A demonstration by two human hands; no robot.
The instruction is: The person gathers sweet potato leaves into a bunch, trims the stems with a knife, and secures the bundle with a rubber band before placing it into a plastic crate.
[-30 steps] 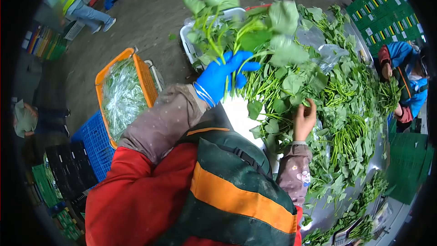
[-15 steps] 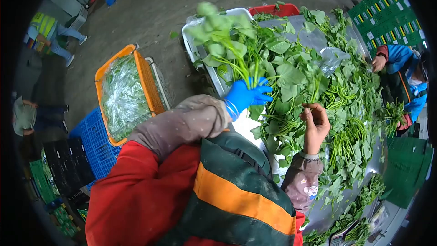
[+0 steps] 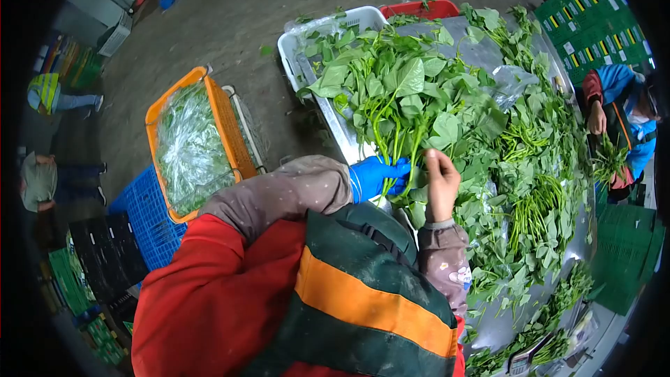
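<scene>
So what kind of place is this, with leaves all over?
Probably a vegetable packing room: long-stemmed leafy greens cover a shiny grey metal table, slotted green plastic crates are stacked nearby, and an orange plastic basket holds greens under clear plastic.

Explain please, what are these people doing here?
A person's left hand in a blue glove grips a bunch of long-stemmed green leaves over a metal table strewn with more. The bare right hand is close beside that bunch; whether it touches is unclear. Across the table, a co-worker with blue-and-red sleeves holds another green bunch.
</scene>
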